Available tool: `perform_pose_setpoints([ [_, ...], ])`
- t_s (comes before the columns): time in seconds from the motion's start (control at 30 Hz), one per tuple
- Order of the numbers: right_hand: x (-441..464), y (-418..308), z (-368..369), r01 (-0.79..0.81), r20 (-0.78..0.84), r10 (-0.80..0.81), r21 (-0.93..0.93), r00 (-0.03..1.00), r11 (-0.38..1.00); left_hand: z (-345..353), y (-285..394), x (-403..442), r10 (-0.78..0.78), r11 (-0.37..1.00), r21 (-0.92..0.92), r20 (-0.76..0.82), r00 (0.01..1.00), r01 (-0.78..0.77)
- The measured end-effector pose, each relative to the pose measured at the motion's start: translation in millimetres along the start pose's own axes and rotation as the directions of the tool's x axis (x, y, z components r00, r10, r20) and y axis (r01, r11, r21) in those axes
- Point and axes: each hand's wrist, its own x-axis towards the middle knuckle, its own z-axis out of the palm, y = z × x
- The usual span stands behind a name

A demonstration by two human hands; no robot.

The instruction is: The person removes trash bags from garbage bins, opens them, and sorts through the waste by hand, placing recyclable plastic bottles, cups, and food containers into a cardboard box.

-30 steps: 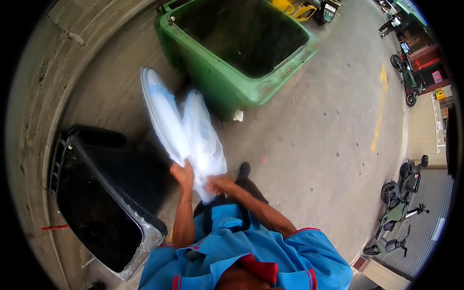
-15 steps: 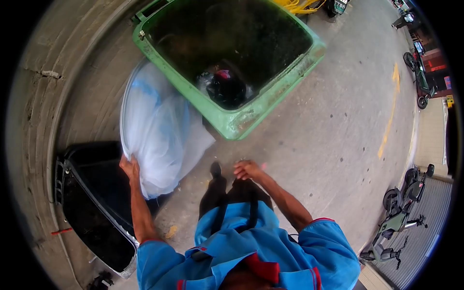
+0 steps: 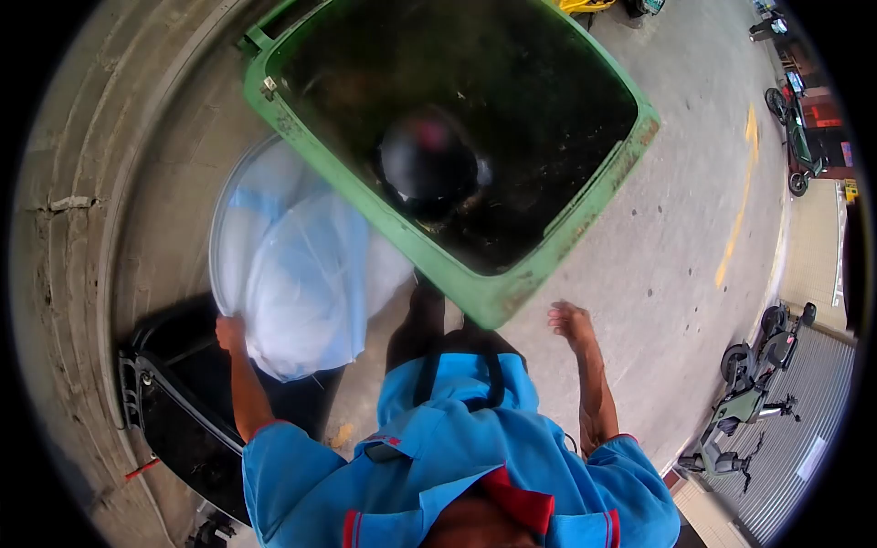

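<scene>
My left hand [image 3: 231, 334] is closed on the rim of a round white mesh net [image 3: 306, 283] with pale blue strips, which hangs beside the green bin. Out to the right, my right hand [image 3: 570, 321] holds nothing, its fingers loosely bent and apart, just past the near corner of the green bin [image 3: 498, 297]. Inside that open bin lies a dark, rounded bundle [image 3: 427, 164] with a pinkish spot, blurred. A black bin [image 3: 192, 411] stands at the lower left, partly hidden behind the net and my left arm.
A concrete wall [image 3: 73, 228] curves along the left. Parked scooters [image 3: 744, 402] stand at the right by a shutter [image 3: 804, 429], with another two-wheeler [image 3: 797, 132] farther up. A red stick [image 3: 142, 468] is near the black bin. A person [image 3: 767, 29] is far off at the upper right.
The net has swung left and opened out wide, held by my left hand alone. My right hand has let go and moved right. The green bin now appears nearer, with the bundle visible inside.
</scene>
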Motion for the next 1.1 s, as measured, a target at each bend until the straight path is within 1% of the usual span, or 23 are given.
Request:
perform_pose_setpoints([
  [0.03,-4,-1,-9,0.008,-0.034,-0.007,0.042,0.999,0.999,-4,-6,4,-0.072,0.997,0.043,0.196,0.978,0.065],
  [0.07,-12,-11,-12,0.029,-0.080,-0.024,0.062,0.996,0.998,38,-37,36,0.013,1.000,-0.019,0.333,0.943,-0.007],
  [0.1,-19,-29,-16,0.063,-0.130,-0.051,0.083,0.990,0.995,76,-58,37,0.126,0.992,-0.048,0.258,0.958,-0.117],
  [0.13,-22,-41,-25,0.106,-0.156,-0.090,0.096,0.984,0.990,111,-76,36,0.189,0.981,-0.103,0.374,0.908,-0.162],
  [0.17,-26,-52,-30,0.145,-0.182,-0.123,0.110,0.975,0.983,124,-77,17,0.101,0.980,-0.200,0.482,0.870,-0.002],
  [0.23,-49,-87,-31,0.188,-0.197,-0.165,0.104,0.966,0.977,118,-64,5,-0.009,1.000,-0.021,0.454,0.891,0.021],
  [0.3,-64,-116,-36,0.252,-0.194,-0.227,0.111,0.954,0.962,75,-33,-6,-0.221,0.961,-0.048,0.453,0.864,0.272],
  [0.33,-72,-130,-35,0.269,-0.211,-0.241,0.119,0.947,0.956,91,-47,6,-0.234,0.916,-0.229,0.364,0.902,0.330],
  [0.37,-78,-144,-33,0.291,-0.223,-0.258,0.130,0.940,0.948,102,-67,22,-0.083,0.822,-0.456,0.496,0.864,0.341],
  [0.43,-84,-169,-32,0.328,-0.224,-0.294,0.135,0.929,0.935,72,-48,3,0.039,0.868,-0.449,0.491,0.870,0.214],
  [0.47,-84,-180,-28,0.355,-0.216,-0.322,0.142,0.922,0.924,66,-37,-11,0.038,0.866,-0.451,0.489,0.872,0.216],
  [0.53,-82,-206,-23,0.374,-0.199,-0.344,0.139,0.917,0.917,59,-29,-41,0.224,0.946,-0.303,0.342,0.913,-0.118],
  [0.67,-80,-261,5,0.450,-0.116,-0.439,0.099,0.891,0.888,50,-33,-68,0.051,0.958,-0.286,0.254,0.966,0.025],
  [0.73,-81,-292,17,0.467,-0.057,-0.465,0.021,0.884,0.884,74,-59,-62,0.043,0.975,-0.224,0.127,0.991,-0.014],
  [0.77,-75,-305,14,0.505,0.026,-0.505,0.002,0.863,0.863,50,-42,-73,-0.016,0.982,-0.183,0.189,0.982,0.051],
  [0.8,-70,-322,16,0.499,0.022,-0.499,-0.067,0.867,0.864,64,-52,-78,0.008,0.988,-0.155,0.063,0.998,0.001],
  [0.83,-59,-337,17,0.554,0.113,-0.544,-0.081,0.831,0.829,35,-41,-101,-0.080,0.981,-0.171,0.060,0.995,0.090],
  [0.9,-44,-370,23,0.633,0.327,-0.577,-0.094,0.749,0.768,13,-5,-140,-0.103,0.971,-0.233,-0.242,0.965,0.045],
  [0.97,-36,-408,44,0.660,0.429,-0.541,-0.200,0.724,0.724,2,31,-186,-0.065,0.811,-0.583,-0.172,0.983,-0.049],
  [1.0,-34,-418,53,0.688,0.438,-0.555,-0.242,0.707,0.684,12,49,-215,-0.002,0.552,-0.833,0.051,0.999,0.044],
  [1.03,-35,-432,66,0.708,0.445,-0.565,-0.282,0.695,0.648,13,66,-241,0.130,0.243,-0.948,0.241,0.962,0.205],
  [1.07,-30,-451,77,0.743,0.539,-0.533,-0.320,0.653,0.588,-17,105,-278,0.197,0.146,-0.917,0.395,0.897,0.371],
  [1.1,-33,-463,91,0.759,0.577,-0.521,-0.310,0.629,0.573,-38,135,-312,0.232,0.088,-0.901,0.433,0.871,0.425],
])
